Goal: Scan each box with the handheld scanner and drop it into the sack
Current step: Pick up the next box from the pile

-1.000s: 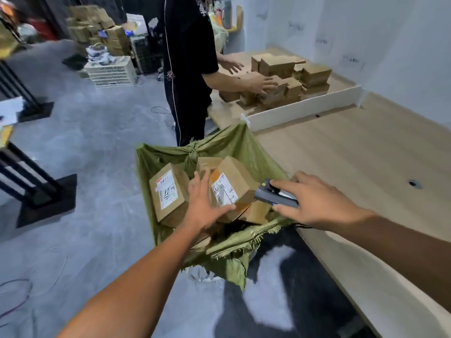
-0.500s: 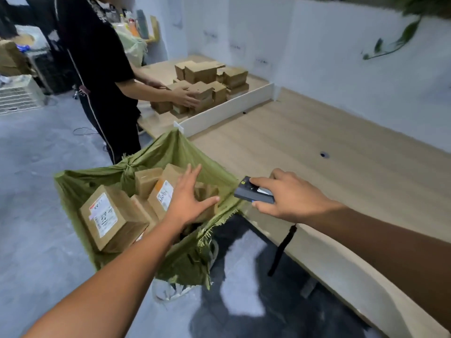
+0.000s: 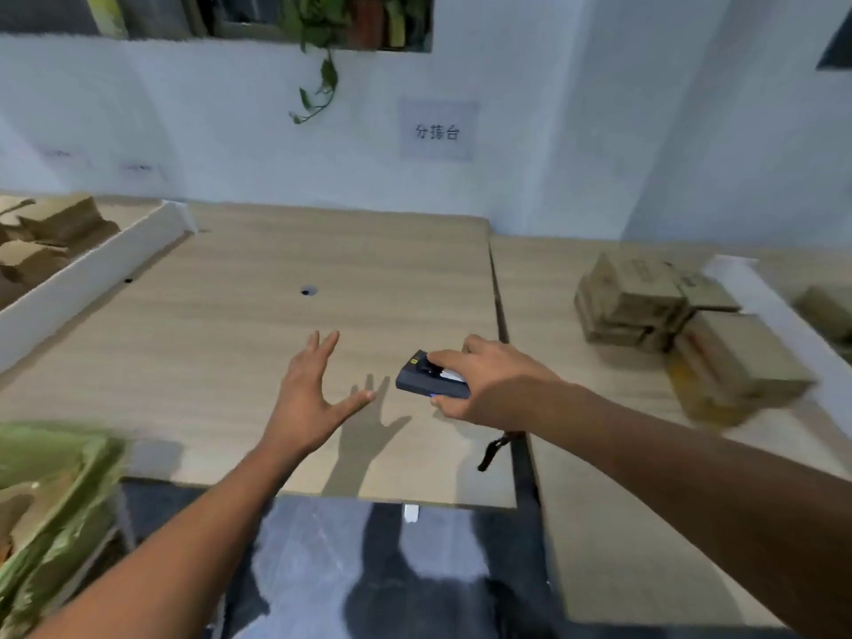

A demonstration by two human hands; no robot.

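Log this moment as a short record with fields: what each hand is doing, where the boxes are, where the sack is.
left hand: open, fingers spread, empty, above the wooden table
right hand: grip closed on the handheld scanner
scanner strap: dangling below the wrist
boxes to scan: stack of cardboard boxes at right on the table
green sack: lower left, off the table edge, blurred
white divider: far left, more boxes behind it

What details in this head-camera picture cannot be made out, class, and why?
- Sack contents: cut off by the left edge, blurred.
- Box labels on the right: motion blur.
- Scanner screen: covered by the right hand.
- Boxes behind the white divider: partly hidden, cropped.
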